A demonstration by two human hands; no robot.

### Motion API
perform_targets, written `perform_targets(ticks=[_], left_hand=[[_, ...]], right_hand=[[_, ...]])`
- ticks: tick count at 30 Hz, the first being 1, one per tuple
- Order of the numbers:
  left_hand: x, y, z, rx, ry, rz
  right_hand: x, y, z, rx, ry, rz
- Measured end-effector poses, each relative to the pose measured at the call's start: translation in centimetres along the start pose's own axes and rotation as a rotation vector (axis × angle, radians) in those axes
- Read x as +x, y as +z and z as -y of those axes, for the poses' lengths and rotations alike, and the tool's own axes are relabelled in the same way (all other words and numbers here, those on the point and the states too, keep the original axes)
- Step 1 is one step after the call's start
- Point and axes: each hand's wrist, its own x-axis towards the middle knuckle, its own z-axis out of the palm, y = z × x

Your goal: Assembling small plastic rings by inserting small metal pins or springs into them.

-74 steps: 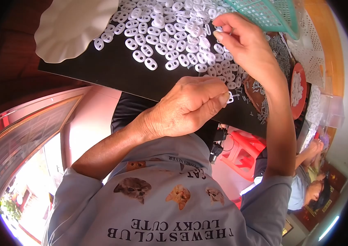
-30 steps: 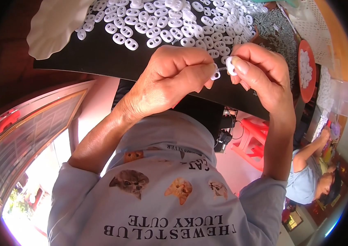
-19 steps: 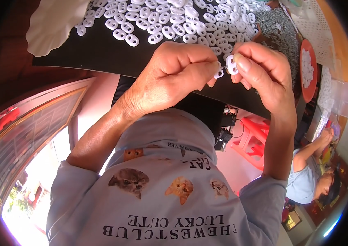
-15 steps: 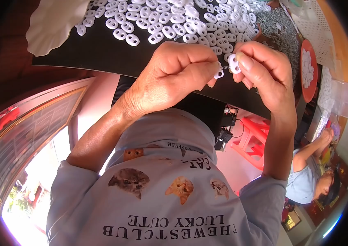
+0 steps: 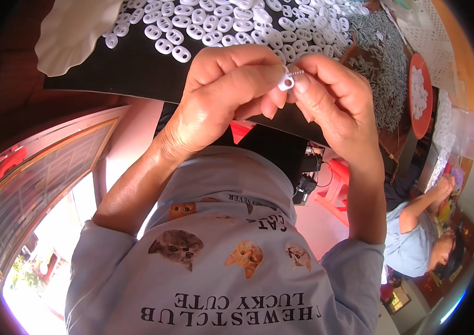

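My left hand (image 5: pixel 228 92) pinches a small white plastic cord-lock piece (image 5: pixel 286 83) with a round hole between thumb and forefinger. A thin metal spring (image 5: pixel 296 73) sticks out from that piece toward my right hand (image 5: pixel 334 95). The right thumb and fingers are closed close by the spring, their tips almost meeting the white piece. What they grip, if anything, is hidden. Beyond both hands, many white oval two-holed cord-lock pieces (image 5: pixel 181 53) lie spread over the black tabletop (image 5: pixel 119 70).
A heap of small metal springs (image 5: pixel 385 72) lies at the right of the table. Beyond it stands an orange-red dish (image 5: pixel 420 125) of small white parts. A wavy-edged pale tray (image 5: pixel 66 39) sits at the far left. Another person (image 5: pixel 415 240) works at the right.
My right hand has moved left, up against my left hand. The white oval two-holed piece seen in its fingers is no longer visible. My left hand has shifted slightly left and up.
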Motion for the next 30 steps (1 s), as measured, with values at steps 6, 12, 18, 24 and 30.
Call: perform_targets(ticks=[6,12,18,24,30], left_hand=[[0.0,0.2,-0.1,-0.004,0.011,-0.038],[0.1,-0.1,-0.1,-0.055,0.083,-0.03],[0.2,-0.2,0.5,-0.118,0.174,-0.045],[0.0,0.1,-0.1,-0.113,0.127,-0.053],[0.2,-1.1,0.9,-0.311,0.157,0.053]], right_hand=[[-0.4,1.1,0.3,0.082,-0.012,-0.169],[-0.6,1.3,-0.5,-0.256,-0.321,-0.182],[-0.5,1.1,-0.4,-0.307,-0.402,-0.195],[-0.7,1.5,0.0,-0.376,-0.399,-0.163],[-0.8,1.7,-0.1,-0.323,-0.361,-0.176]])
